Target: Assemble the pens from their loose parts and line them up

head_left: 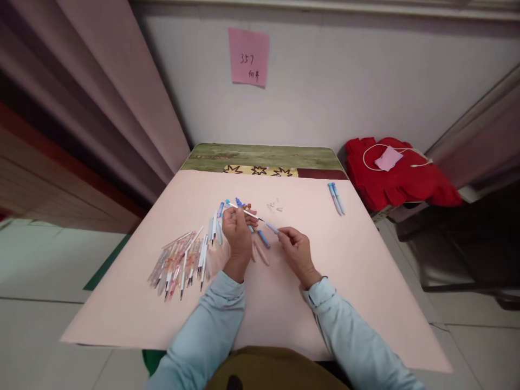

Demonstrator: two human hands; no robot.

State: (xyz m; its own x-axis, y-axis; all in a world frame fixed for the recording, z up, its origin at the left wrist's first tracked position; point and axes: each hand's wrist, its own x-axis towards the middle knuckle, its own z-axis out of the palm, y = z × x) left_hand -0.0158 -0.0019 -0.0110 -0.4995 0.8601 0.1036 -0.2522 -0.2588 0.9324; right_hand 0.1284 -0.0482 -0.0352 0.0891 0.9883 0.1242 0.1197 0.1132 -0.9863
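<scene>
A pale pink sheet (357, 303) covers most of the surface, its far strip (260, 154) showing green wood grain, against a pale wall (345, 81) bearing one pink note (249, 57). A mauve curtain (134, 81) hangs at left; at right, a red cloth (365, 192) carries a white cable and one pink paper (389, 158). The left hand's (239, 233) fingers close around one white refill (248, 213), over the middle of the surface; the right hand's (298, 252) pinch one pale blue barrel (272, 228), its end near the refill's dark tip; whether they touch, I cannot tell. Two blue pens (336, 199) lie at right, two pale pink barrels (262, 253) between the hands, small clear pieces (274, 207) beyond. The heap of clear tubes and refills (179, 260) at left overlaps too much to count.
</scene>
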